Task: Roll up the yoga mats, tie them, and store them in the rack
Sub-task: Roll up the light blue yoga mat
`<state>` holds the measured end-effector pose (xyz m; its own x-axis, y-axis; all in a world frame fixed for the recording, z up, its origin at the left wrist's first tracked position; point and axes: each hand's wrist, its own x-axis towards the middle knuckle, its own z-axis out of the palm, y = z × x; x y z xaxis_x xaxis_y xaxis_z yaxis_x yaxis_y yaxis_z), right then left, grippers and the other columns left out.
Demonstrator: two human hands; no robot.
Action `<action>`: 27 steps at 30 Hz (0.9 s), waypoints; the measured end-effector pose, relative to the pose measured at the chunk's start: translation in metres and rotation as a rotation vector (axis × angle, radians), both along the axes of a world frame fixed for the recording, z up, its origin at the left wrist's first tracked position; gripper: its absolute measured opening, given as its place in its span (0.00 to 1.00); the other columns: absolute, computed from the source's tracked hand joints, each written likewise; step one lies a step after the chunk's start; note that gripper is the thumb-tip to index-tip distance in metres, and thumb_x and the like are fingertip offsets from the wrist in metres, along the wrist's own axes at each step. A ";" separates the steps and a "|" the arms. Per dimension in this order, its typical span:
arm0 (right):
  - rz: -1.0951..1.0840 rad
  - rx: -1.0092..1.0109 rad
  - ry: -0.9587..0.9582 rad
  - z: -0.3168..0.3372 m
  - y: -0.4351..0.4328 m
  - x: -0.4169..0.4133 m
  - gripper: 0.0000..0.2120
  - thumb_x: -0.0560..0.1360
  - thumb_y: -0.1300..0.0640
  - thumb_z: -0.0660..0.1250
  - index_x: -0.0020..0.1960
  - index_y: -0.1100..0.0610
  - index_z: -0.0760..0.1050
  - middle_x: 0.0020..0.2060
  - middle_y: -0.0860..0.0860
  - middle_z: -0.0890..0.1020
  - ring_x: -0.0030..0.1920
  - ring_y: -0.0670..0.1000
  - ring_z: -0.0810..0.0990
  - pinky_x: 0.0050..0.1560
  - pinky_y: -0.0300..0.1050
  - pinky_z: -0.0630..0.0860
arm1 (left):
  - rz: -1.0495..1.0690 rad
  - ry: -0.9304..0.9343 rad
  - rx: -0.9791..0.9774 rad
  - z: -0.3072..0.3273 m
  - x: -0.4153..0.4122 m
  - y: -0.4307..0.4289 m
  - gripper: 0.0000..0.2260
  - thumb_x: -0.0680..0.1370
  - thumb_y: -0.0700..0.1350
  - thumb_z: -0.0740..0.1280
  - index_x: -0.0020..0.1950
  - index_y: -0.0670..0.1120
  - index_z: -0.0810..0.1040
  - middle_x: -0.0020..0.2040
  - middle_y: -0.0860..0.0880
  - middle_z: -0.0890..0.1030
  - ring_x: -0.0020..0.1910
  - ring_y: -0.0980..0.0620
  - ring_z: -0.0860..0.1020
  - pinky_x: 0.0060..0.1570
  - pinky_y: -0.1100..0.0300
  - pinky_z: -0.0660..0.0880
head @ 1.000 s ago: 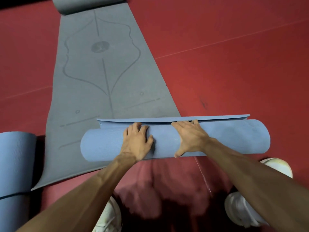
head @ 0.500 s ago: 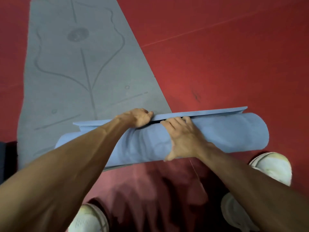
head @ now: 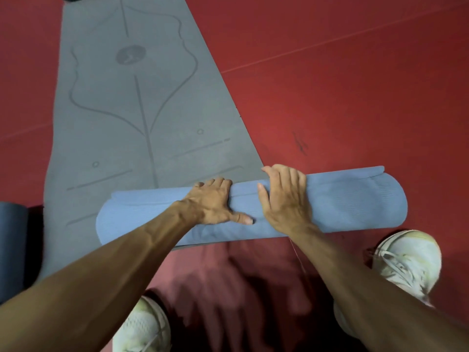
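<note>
The light blue foam yoga mat (head: 337, 207), rolled into a thick ribbed cylinder, lies crosswise on the red padded floor (head: 355, 85) right in front of the person. Its left end rests on the near corner of a flat grey yoga mat (head: 121, 115) printed with dark curved guide lines. Its right end lies on bare floor. The loose outer edge runs along the far side of the roll and shows as a thin flap at the right end.

Both hands clamp the roll near its middle, close together but not touching. The left hand (head: 213, 204) curls its fingers over the far side, with the thumb stretched along the near face. The right hand (head: 284, 199) hooks its fingers over the far top edge, and its thumb points away up the roll, beside the left hand's fingers.

Beyond the roll and to its right the floor is open, crossed by thin seam lines and marked by a small dark scuff (head: 300, 143). The grey mat runs away from the roll toward the top of the view, its right edge slanting across the floor.

On the near side, a white laced sneaker (head: 406, 262) stands just beside the roll's right end. A second white sneaker (head: 142, 326) sits below the left forearm, well back from the roll. At the left border a dark blue rolled mat (head: 11, 245) lies apart from the roll's left end, beside the grey mat's edge.
</note>
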<state>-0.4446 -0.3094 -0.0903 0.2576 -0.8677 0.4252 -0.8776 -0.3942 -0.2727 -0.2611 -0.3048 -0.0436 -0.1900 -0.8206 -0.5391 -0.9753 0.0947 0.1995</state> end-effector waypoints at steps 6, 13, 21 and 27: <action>0.037 0.018 0.025 -0.012 0.003 0.002 0.18 0.78 0.53 0.56 0.58 0.59 0.79 0.55 0.52 0.83 0.57 0.54 0.79 0.63 0.55 0.67 | -0.192 -0.095 -0.041 -0.005 -0.004 0.009 0.59 0.57 0.72 0.72 0.76 0.49 0.47 0.73 0.51 0.60 0.71 0.45 0.62 0.68 0.37 0.60; 0.181 0.177 0.108 0.000 0.002 -0.014 0.23 0.77 0.44 0.55 0.58 0.57 0.78 0.53 0.50 0.82 0.52 0.55 0.79 0.52 0.47 0.64 | -0.192 -0.088 -0.073 -0.011 -0.005 0.016 0.56 0.59 0.73 0.70 0.76 0.58 0.40 0.68 0.51 0.63 0.66 0.46 0.66 0.65 0.35 0.61; 0.268 0.521 0.659 0.018 0.003 -0.087 0.67 0.50 0.26 0.71 0.78 0.49 0.45 0.73 0.56 0.60 0.74 0.60 0.57 0.71 0.66 0.50 | -0.261 -0.262 -0.174 -0.010 -0.039 0.031 0.57 0.63 0.64 0.73 0.76 0.39 0.42 0.77 0.40 0.49 0.76 0.42 0.50 0.68 0.29 0.52; 0.249 0.448 0.537 0.011 0.002 -0.083 0.65 0.43 0.33 0.76 0.75 0.54 0.58 0.66 0.53 0.69 0.65 0.57 0.70 0.66 0.63 0.61 | -0.220 -0.222 -0.187 -0.013 -0.041 0.028 0.61 0.61 0.68 0.72 0.77 0.46 0.36 0.76 0.41 0.53 0.73 0.41 0.56 0.66 0.29 0.56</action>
<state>-0.5275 -0.3075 -0.0797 0.5422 -0.8172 -0.1955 -0.8345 -0.5509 -0.0120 -0.3023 -0.2770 -0.0569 -0.2686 -0.8612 -0.4314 -0.9450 0.3223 -0.0550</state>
